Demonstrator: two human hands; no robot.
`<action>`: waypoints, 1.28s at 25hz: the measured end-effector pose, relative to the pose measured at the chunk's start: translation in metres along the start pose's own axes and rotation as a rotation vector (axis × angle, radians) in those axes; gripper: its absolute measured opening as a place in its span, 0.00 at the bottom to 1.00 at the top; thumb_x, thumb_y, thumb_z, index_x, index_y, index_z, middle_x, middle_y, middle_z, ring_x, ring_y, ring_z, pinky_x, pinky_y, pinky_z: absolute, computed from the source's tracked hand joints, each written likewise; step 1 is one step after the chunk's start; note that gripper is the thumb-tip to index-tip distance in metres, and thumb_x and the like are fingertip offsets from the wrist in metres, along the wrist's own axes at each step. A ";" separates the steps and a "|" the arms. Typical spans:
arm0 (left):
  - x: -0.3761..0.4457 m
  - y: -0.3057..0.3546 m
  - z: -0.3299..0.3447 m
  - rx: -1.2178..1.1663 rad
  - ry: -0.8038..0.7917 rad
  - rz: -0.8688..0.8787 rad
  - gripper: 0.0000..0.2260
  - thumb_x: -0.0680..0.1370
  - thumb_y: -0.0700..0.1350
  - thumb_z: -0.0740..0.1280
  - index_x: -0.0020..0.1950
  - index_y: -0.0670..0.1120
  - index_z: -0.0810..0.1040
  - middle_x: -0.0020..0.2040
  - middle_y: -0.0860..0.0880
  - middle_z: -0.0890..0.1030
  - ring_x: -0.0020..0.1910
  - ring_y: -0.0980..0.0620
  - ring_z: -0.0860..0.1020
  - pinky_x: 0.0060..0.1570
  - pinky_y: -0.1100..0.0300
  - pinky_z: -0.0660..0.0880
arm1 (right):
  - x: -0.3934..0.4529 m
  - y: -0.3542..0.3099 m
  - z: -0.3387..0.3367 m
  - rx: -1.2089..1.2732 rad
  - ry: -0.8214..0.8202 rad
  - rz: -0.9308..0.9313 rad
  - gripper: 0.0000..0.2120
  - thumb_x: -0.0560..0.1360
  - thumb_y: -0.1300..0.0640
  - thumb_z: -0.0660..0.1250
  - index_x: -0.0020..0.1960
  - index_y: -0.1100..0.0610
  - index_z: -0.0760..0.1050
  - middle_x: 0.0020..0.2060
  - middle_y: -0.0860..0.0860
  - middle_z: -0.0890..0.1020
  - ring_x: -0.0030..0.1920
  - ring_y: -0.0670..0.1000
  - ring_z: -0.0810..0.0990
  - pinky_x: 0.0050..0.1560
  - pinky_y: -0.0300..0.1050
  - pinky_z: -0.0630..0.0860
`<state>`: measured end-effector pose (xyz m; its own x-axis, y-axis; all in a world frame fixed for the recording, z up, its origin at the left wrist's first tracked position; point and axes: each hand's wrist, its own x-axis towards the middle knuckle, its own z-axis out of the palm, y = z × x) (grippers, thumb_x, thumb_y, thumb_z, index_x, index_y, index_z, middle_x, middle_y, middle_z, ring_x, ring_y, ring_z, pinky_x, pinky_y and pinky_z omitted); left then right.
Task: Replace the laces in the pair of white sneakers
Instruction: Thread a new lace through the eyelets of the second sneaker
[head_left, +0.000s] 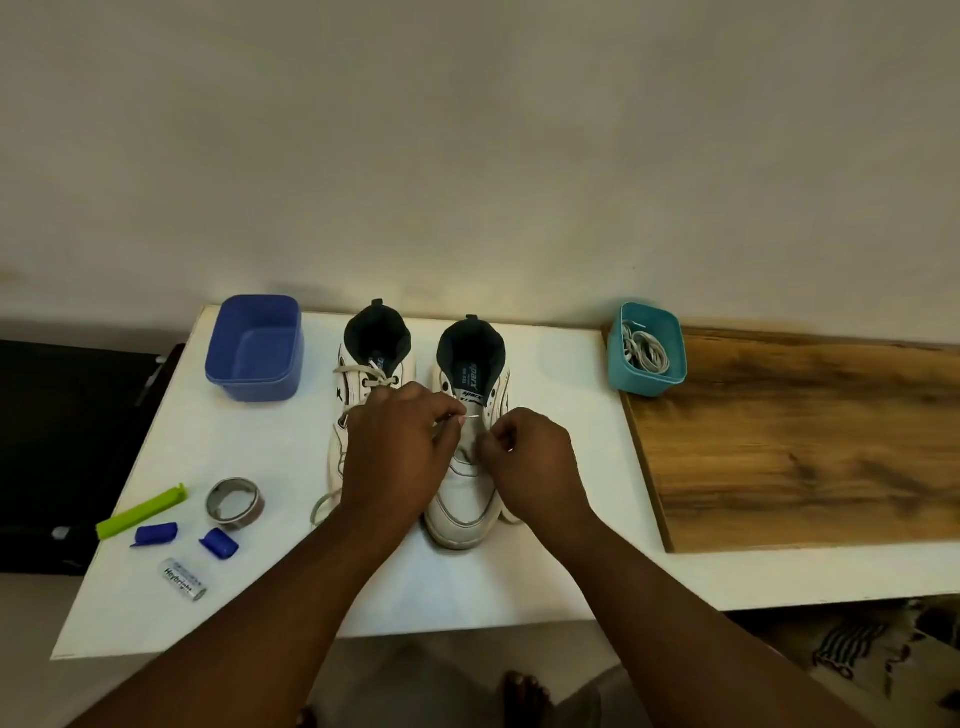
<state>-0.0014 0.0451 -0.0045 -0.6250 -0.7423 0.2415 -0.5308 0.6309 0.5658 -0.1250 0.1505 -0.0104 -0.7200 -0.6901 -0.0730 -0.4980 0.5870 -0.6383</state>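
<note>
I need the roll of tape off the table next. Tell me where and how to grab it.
Take the tape roll from above, thumb inside the open core and fingers on the outer wall. It lies flat on the white table with the hole facing up, and the space around it leaves room for a hand to come down.

The left hand covers most of the left sneaker, hiding its toe and lower eyelets; only the collar and upper lacing show. The right hand masks the outer side of the right sneaker. Between the fingertips a thin lace shows as a short pale line, its ends lost under the fingers. The coiled laces in the teal tub are too tangled to count. The battery label is only partly legible. The wooden board runs off the right edge.
</note>
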 end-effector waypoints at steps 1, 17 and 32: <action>-0.001 0.001 0.004 0.058 0.007 -0.006 0.05 0.76 0.53 0.71 0.50 0.59 0.85 0.52 0.55 0.80 0.55 0.48 0.74 0.52 0.49 0.71 | 0.001 0.002 0.000 0.059 -0.008 0.012 0.06 0.74 0.54 0.70 0.39 0.53 0.80 0.34 0.47 0.81 0.37 0.45 0.79 0.39 0.43 0.71; -0.005 0.006 0.024 0.246 -0.028 -0.012 0.06 0.74 0.58 0.71 0.47 0.59 0.85 0.73 0.52 0.68 0.78 0.43 0.54 0.70 0.41 0.54 | 0.005 0.010 -0.017 0.373 -0.211 0.153 0.04 0.79 0.60 0.69 0.48 0.56 0.83 0.36 0.46 0.83 0.33 0.39 0.77 0.37 0.33 0.73; -0.005 0.004 -0.005 0.396 -0.115 0.080 0.20 0.77 0.68 0.55 0.59 0.60 0.78 0.73 0.55 0.71 0.79 0.46 0.59 0.72 0.34 0.48 | 0.029 0.000 -0.060 1.061 0.113 0.353 0.06 0.87 0.58 0.57 0.53 0.57 0.71 0.42 0.55 0.86 0.35 0.49 0.79 0.36 0.41 0.77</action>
<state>0.0023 0.0506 0.0007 -0.7209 -0.6719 0.1697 -0.6432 0.7399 0.1971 -0.1744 0.1559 0.0332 -0.8058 -0.4825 -0.3434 0.3676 0.0471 -0.9288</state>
